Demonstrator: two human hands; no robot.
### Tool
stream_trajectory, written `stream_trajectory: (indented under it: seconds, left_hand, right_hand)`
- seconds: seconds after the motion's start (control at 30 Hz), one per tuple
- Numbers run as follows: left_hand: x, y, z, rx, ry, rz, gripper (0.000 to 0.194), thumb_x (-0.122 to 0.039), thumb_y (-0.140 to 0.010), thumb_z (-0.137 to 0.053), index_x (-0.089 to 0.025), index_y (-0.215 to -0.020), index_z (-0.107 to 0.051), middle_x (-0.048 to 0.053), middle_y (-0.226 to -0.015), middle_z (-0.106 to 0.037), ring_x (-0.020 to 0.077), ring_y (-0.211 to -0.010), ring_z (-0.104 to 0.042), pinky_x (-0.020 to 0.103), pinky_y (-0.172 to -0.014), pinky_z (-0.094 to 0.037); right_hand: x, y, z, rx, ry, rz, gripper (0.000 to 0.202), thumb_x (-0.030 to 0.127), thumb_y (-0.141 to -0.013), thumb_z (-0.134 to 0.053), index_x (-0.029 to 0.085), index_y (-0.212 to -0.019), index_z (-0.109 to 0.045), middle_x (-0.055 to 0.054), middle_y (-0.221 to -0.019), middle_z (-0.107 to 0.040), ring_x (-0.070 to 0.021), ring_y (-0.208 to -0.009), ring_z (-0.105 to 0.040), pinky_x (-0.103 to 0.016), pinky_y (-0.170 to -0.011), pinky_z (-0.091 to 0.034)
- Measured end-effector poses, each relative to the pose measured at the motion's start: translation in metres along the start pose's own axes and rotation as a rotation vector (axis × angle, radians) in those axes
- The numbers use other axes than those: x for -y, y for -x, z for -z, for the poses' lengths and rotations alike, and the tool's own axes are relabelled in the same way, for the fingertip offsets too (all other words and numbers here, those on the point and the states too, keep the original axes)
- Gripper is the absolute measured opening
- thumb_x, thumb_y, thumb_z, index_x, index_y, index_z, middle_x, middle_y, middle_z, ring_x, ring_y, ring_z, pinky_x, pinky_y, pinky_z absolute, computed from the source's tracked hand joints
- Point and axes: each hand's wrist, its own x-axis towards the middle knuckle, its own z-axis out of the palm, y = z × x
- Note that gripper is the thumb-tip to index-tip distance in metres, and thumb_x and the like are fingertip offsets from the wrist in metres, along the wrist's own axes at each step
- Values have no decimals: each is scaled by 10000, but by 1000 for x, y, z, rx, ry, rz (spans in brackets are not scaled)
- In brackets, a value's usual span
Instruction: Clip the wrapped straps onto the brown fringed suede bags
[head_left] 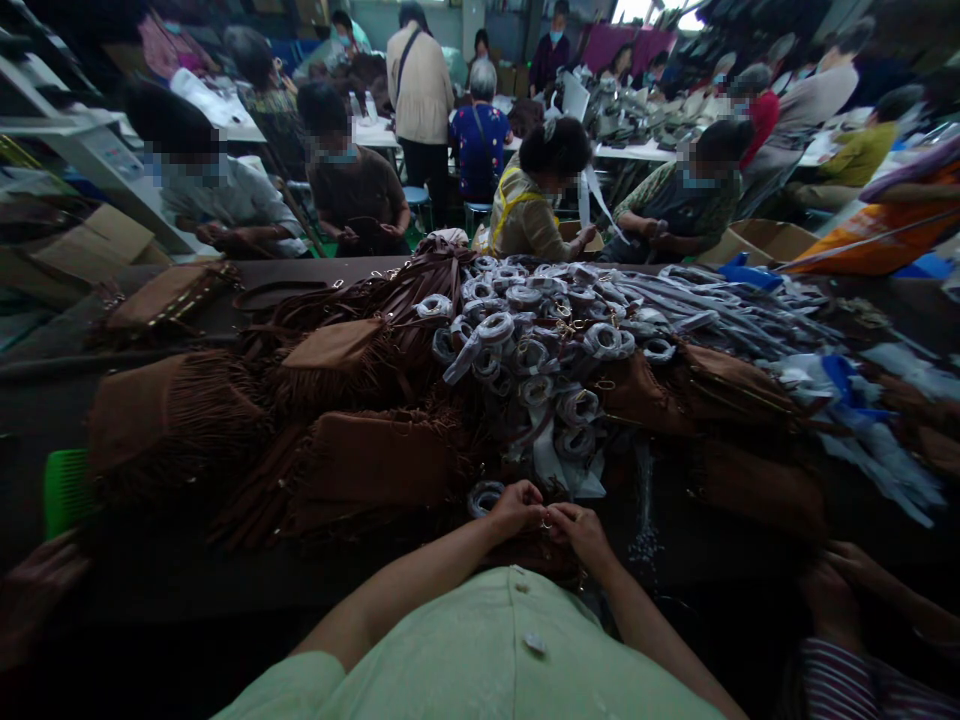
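Low in the middle of the view, my left hand (519, 507) and my right hand (583, 533) meet fingertip to fingertip. Both are closed in a pinch on a small gold-coloured metal fitting (547, 523); whether it is a ring or a hook is too small to tell. Brown leather-like material lies just under my fingers, mostly in shadow. Right behind my left hand is a coiled strap in clear wrap (486, 497). A brown fringed bag (379, 460) lies flat to the left of my hands.
Wrapped coiled straps (525, 300) are heaped mid-table, with more brown bags (761, 490) to the right. A green basket (67, 490) stands at the left. Co-workers' hands are near both sides: one at left (37, 590), others at right (844, 580). People sit across the table.
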Motion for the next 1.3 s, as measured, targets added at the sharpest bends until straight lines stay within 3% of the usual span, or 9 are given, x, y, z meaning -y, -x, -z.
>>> stream_trajectory:
  seconds: [0.3, 0.6, 0.87, 1.0, 1.13, 1.2, 1.3]
  left_hand:
    - [-1, 2, 1, 10, 9, 16, 429, -311, -529, -763, -143, -826, -502, -34, -605, -568, 89, -485, -529, 205, -478, -413]
    - [1, 0, 4, 57, 33, 108, 490, -322, -435, -820, -142, -750, -491, -39, -547, -558, 108, -475, -548, 218, -476, -427]
    - [-4, 5, 5, 119, -21, 174, 449, -303, -460, -801, -152, -733, -477, -39, -551, -555, 109, -465, -539, 217, -466, -413]
    - [-25, 8, 13, 121, -344, 144, 292, -273, -638, -688, -157, -860, -538, -18, -636, -590, 126, -571, -580, 231, -541, -431]
    - [-54, 31, 44, -112, -1025, -150, 159, -264, -746, -577, -200, -890, -591, 17, -841, -621, 154, -807, -577, 262, -712, -421]
    - [-58, 47, 60, -61, -1310, -277, 165, -274, -708, -620, -191, -849, -608, 41, -887, -615, 185, -881, -550, 288, -787, -397]
    - [-54, 67, 75, 106, -1582, -433, 202, -286, -691, -648, -164, -851, -623, 85, -910, -607, 227, -960, -505, 336, -891, -337]
  right_hand:
    - [-4, -1, -1, 4, 71, 23, 408, 503, -706, -599, 136, -860, -691, -31, -657, -650, -148, -570, -587, -246, -511, -480]
    - [2, 5, 4, 5, 455, 322, 345, 459, -808, -491, 190, -806, -707, -62, -831, -700, -200, -802, -628, -291, -733, -468]
    - [6, 7, 4, 108, 660, 471, 282, 353, -849, -467, 207, -795, -702, -47, -781, -688, -164, -748, -621, -269, -716, -442]
    - [-1, 7, 3, 50, 602, 380, 308, 400, -847, -456, 207, -849, -695, -60, -858, -698, -185, -809, -630, -288, -748, -457]
    - [-7, 3, 2, 1, 631, 339, 307, 397, -845, -444, 209, -850, -687, -55, -883, -692, -187, -836, -626, -299, -791, -448]
    - [-7, 1, 1, 3, 677, 336, 296, 378, -845, -443, 207, -851, -685, -52, -890, -688, -181, -842, -622, -296, -808, -438]
    - [-4, -1, -2, 15, 719, 335, 287, 357, -846, -443, 203, -863, -684, -52, -898, -685, -174, -853, -618, -287, -819, -429]
